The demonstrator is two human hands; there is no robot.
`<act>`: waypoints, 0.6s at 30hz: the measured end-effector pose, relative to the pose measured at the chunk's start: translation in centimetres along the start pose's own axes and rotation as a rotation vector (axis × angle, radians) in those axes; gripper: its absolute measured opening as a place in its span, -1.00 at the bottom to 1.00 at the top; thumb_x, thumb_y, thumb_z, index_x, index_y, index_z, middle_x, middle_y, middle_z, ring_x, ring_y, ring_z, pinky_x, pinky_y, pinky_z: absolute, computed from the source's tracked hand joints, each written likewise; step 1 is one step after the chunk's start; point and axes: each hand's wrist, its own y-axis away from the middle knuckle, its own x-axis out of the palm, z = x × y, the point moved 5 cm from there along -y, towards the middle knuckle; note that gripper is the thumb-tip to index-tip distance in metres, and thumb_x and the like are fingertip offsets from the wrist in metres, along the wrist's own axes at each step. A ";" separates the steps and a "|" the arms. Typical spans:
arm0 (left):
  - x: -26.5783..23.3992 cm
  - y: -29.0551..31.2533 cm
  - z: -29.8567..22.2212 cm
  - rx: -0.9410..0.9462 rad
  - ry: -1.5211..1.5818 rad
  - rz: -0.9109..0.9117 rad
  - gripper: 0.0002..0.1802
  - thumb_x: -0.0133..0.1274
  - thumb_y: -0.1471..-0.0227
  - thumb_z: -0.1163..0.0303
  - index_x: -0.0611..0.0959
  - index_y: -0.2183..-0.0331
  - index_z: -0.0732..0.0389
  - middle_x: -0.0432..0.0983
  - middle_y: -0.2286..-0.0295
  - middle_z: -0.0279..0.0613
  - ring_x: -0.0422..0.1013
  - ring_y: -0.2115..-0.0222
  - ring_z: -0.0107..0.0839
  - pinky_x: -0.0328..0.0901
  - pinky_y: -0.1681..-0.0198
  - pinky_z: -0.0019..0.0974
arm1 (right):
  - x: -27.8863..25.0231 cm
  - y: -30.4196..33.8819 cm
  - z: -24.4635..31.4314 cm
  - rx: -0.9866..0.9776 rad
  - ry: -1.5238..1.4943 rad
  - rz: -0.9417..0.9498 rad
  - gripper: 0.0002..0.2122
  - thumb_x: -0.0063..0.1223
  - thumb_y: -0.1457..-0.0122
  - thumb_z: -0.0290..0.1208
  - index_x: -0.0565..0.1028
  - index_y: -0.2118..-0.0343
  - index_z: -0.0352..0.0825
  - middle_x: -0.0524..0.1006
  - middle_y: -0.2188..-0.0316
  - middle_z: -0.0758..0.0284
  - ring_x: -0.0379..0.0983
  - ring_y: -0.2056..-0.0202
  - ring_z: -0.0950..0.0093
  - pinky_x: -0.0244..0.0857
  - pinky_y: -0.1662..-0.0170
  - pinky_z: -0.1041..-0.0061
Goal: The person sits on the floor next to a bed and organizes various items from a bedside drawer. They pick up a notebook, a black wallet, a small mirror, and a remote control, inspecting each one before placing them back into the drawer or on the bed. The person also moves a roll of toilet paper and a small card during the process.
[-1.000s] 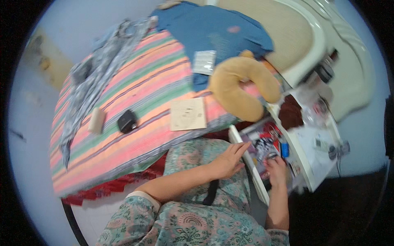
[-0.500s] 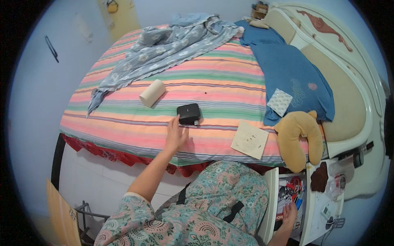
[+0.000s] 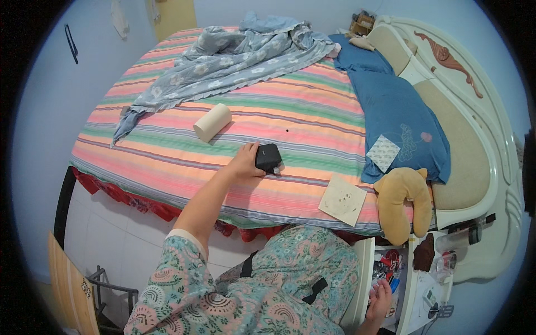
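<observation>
My left hand reaches over the striped bedspread and closes around the left side of a small black zip case. A little pale tag or tab sticks out at the case's lower edge. At the lower right, my right hand is over the pulled-out white drawer, its fingers loosely bent and apart with nothing seen in them. Red cables and other small items, one of them blue, lie jumbled in the drawer beyond the fingers.
On the bed lie a cream cylinder, a square cream card, a yellow neck pillow, a blue pillow, a white patterned packet and a rumpled blue blanket. A nightstand top holds a clear bottle.
My left hand has gone from beside the black case to gripping its left side, and the case has turned slightly. The right hand stays at the drawer. The whole view has shifted a little.
</observation>
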 end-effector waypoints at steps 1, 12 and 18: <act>0.1 0.4 -0.3 -0.001 0.025 -0.028 0.20 0.33 0.44 0.05 0.07 -0.13 0.40 0.10 -0.03 0.14 0.07 -0.07 0.04 0.07 -0.13 -0.14 | 1.3 0.3 0.6 0.005 -0.007 0.018 -0.70 -0.12 -0.19 -0.43 0.31 0.01 -0.34 0.40 0.13 0.32 0.35 0.20 0.52 0.24 0.13 0.52; -1.4 10.0 -18.4 0.295 0.549 -0.181 0.28 0.37 0.45 0.32 -0.12 -0.18 0.35 0.02 0.00 0.12 0.08 -0.04 0.05 0.11 -0.09 -0.15 | 18.4 4.1 9.2 -0.183 0.037 0.667 -0.66 -0.08 -0.18 -0.49 0.29 -0.03 -0.40 0.45 0.17 0.25 0.40 0.16 0.51 0.30 0.12 0.53; -0.7 13.6 -24.1 0.424 0.470 -0.319 0.32 0.38 0.45 0.37 -0.18 -0.19 0.28 0.00 0.00 0.11 0.07 -0.04 0.01 0.10 -0.08 -0.12 | 20.9 5.6 11.1 -0.291 -0.037 0.618 -0.78 -0.05 -0.17 -0.50 0.37 0.13 -0.45 0.50 0.29 0.26 0.43 0.32 0.59 0.34 0.26 0.64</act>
